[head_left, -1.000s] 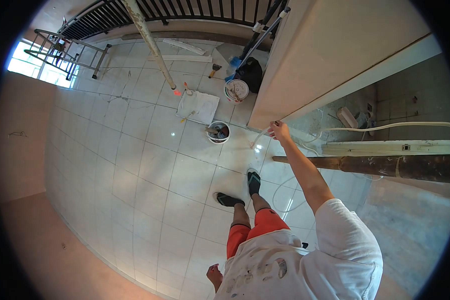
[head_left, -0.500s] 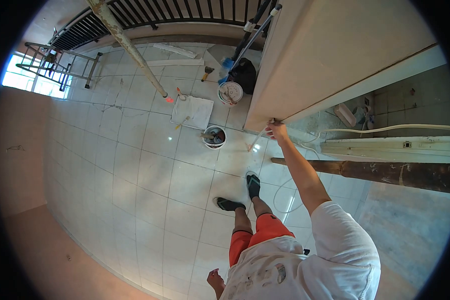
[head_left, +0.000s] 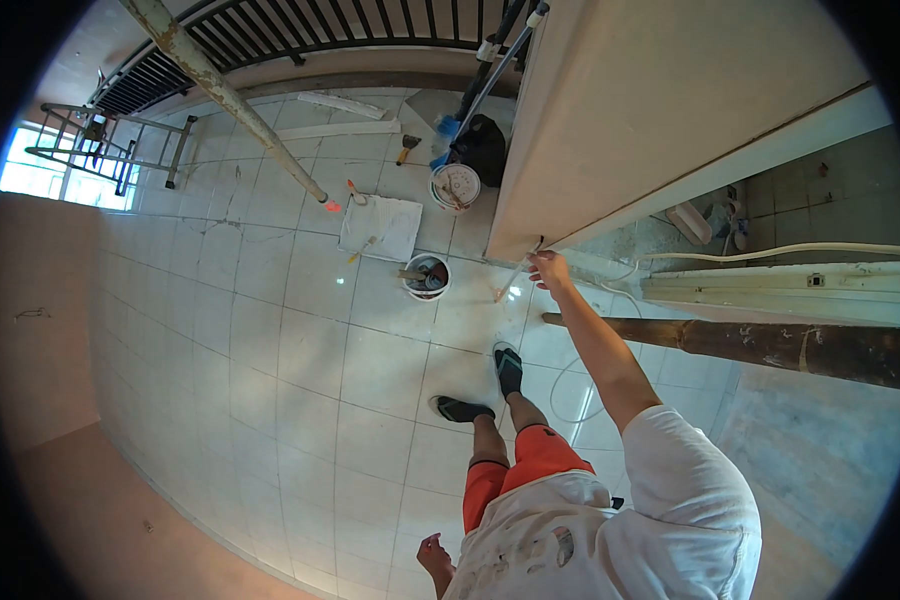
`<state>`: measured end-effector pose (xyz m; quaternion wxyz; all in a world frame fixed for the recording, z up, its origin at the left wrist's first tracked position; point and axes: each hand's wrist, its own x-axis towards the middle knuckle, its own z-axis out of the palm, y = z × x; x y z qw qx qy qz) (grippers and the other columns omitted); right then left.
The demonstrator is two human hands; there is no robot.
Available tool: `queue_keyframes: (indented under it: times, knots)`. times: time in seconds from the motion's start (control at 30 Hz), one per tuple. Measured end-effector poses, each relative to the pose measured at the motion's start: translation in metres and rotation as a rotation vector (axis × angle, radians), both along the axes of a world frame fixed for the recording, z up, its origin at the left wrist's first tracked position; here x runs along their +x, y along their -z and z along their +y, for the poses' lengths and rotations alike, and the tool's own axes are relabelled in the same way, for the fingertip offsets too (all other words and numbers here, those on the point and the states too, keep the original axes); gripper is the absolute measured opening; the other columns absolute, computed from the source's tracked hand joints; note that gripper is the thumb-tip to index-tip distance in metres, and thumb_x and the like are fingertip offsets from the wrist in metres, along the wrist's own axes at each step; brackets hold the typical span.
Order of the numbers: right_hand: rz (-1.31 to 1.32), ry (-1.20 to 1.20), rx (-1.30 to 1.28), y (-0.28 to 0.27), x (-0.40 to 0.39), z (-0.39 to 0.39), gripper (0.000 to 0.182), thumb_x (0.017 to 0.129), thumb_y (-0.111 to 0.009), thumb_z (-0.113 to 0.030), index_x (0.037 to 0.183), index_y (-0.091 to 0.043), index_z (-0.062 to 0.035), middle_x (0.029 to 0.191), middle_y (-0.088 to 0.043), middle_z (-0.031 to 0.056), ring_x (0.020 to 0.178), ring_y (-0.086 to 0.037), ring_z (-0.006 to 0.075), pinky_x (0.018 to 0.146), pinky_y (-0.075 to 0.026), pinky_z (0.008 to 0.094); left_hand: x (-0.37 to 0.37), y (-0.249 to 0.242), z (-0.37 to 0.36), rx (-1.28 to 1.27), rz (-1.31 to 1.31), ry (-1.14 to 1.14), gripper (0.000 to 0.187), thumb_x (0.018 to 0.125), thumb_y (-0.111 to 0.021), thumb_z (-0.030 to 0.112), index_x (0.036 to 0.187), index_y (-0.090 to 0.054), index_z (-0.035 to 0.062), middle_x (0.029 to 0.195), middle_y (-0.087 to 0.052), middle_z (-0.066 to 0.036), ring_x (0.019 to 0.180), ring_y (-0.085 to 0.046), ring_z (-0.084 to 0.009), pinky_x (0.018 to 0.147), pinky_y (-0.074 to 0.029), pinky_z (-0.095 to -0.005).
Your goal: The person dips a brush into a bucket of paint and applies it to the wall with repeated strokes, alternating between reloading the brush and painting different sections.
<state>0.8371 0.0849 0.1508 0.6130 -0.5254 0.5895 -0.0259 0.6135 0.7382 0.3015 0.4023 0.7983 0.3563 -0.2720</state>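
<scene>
My right hand (head_left: 549,270) reaches out to the end face of the wall panel (head_left: 590,130). Its fingers are closed at a thin pale cable (head_left: 513,279) that comes from a small dark spot low on the panel and slants down toward the floor. The exact grip on the cable is too small to make out. Beside my left thigh hangs my left hand (head_left: 434,553), fingers loosely curled and apart, holding nothing.
On the tiled floor stand a bucket of tools (head_left: 427,277), a lidded white bucket (head_left: 456,187) and a white board (head_left: 381,227). A brown pole (head_left: 730,340) juts in at right. A painted post (head_left: 230,95), railing (head_left: 340,25) and metal frame (head_left: 175,150) are farther off.
My right hand has moved slightly down, away from the dark spot on the panel, which now shows above the fingers. The view has shifted a little; my left hand stays at my side.
</scene>
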Motion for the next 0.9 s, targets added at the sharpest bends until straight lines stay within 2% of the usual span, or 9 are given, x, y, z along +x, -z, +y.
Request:
queue_keyframes:
  times: [0.17, 0.27, 0.33, 0.43, 0.47, 0.53, 0.67, 0.77, 0.9]
  knots:
    - [0.044, 0.07, -0.094, -0.001, 0.022, 0.009, 0.042, 0.085, -0.072, -0.035, 0.109, -0.065, -0.0021, 0.078, -0.069, 0.0134, 0.067, -0.069, 0.0201, 0.056, -0.054, 0.0384, 0.007, -0.005, -0.004, 0.039, -0.029, 0.074, 0.017, 0.088, -0.062, 0.015, 0.085, -0.07, 0.001, 0.047, -0.04, 0.003, 0.035, -0.035, -0.0079, 0.032, -0.026, -0.0273]
    - [0.077, 0.117, -0.194, 0.032, 0.023, 0.009, 0.036, 0.085, -0.071, -0.032, 0.099, -0.068, 0.0006, 0.075, -0.068, 0.0176, 0.065, -0.07, 0.0225, 0.056, -0.055, 0.0399, 0.007, -0.005, 0.002, 0.048, -0.002, 0.043, 0.017, 0.087, -0.061, 0.016, 0.085, -0.07, 0.0011, 0.047, -0.039, 0.003, 0.035, -0.036, -0.0082, 0.032, -0.027, -0.0274]
    - [0.214, -0.04, -0.67, 0.07, 0.012, 0.009, 0.03, 0.086, -0.068, -0.028, 0.092, -0.07, 0.0013, 0.074, -0.068, 0.0199, 0.06, -0.069, 0.0246, 0.053, -0.054, 0.0383, 0.004, -0.013, -0.002, 0.103, -0.007, 0.091, 0.017, 0.087, -0.061, 0.016, 0.085, -0.07, 0.0009, 0.046, -0.039, 0.003, 0.035, -0.036, -0.0086, 0.032, -0.028, -0.0276]
    - [0.203, 0.015, -0.524, 0.104, -0.009, 0.004, 0.025, 0.089, -0.064, -0.023, 0.092, -0.07, 0.0006, 0.073, -0.068, 0.0166, 0.062, -0.069, 0.0239, 0.049, -0.053, 0.0374, 0.003, -0.02, -0.008, 0.092, -0.015, 0.156, 0.018, 0.088, -0.061, 0.016, 0.085, -0.07, 0.0003, 0.046, -0.039, 0.002, 0.034, -0.036, -0.0088, 0.031, -0.028, -0.0277]
    - [0.202, 0.019, -0.525, 0.084, -0.011, 0.003, 0.025, 0.089, -0.064, -0.023, 0.092, -0.07, 0.0006, 0.073, -0.068, 0.0166, 0.062, -0.069, 0.0239, 0.049, -0.053, 0.0374, 0.003, -0.019, -0.009, 0.09, -0.017, 0.159, 0.018, 0.088, -0.061, 0.016, 0.085, -0.07, 0.0003, 0.046, -0.039, 0.002, 0.034, -0.036, -0.0088, 0.031, -0.028, -0.0277]
    - [0.04, 0.031, -0.19, 0.031, -0.022, 0.001, 0.017, 0.091, -0.059, -0.017, 0.098, -0.067, -0.0044, 0.082, -0.065, 0.0061, 0.064, -0.065, 0.0187, 0.053, -0.057, 0.0341, 0.001, -0.019, -0.009, 0.095, 0.022, 0.135, 0.018, 0.088, -0.06, 0.015, 0.085, -0.069, -0.0001, 0.045, -0.04, 0.002, 0.034, -0.037, -0.0091, 0.031, -0.028, -0.0277]
    - [0.016, 0.016, -0.112, 0.014, -0.028, -0.011, 0.015, 0.09, -0.059, -0.015, 0.1, -0.066, -0.007, 0.089, -0.064, 0.0044, 0.07, -0.064, 0.0183, 0.055, -0.058, 0.0356, 0.001, -0.017, -0.01, 0.088, -0.003, 0.173, 0.018, 0.089, -0.06, 0.015, 0.085, -0.069, -0.0003, 0.045, -0.041, 0.001, 0.033, -0.038, -0.0092, 0.031, -0.028, -0.0278]
    - [0.002, -0.001, -0.08, 0.015, -0.027, -0.021, 0.015, 0.089, -0.059, -0.015, 0.102, -0.065, -0.0078, 0.092, -0.064, 0.0044, 0.072, -0.065, 0.0187, 0.056, -0.058, 0.0368, 0.004, -0.015, -0.01, 0.044, 0.023, 0.101, 0.018, 0.089, -0.06, 0.015, 0.087, -0.069, -0.0002, 0.044, -0.041, 0.001, 0.033, -0.038, -0.0091, 0.031, -0.028, -0.0279]
    - [0.022, -0.036, -0.028, 0.014, -0.02, -0.028, 0.021, 0.091, -0.065, -0.023, 0.101, -0.064, -0.0046, 0.088, -0.065, 0.0065, 0.071, -0.066, 0.02, 0.056, -0.058, 0.0362, 0.009, -0.016, -0.006, 0.031, 0.045, 0.095, 0.018, 0.09, -0.06, 0.016, 0.088, -0.069, 0.0004, 0.044, -0.041, 0.002, 0.033, -0.038, -0.0085, 0.031, -0.028, -0.0272]
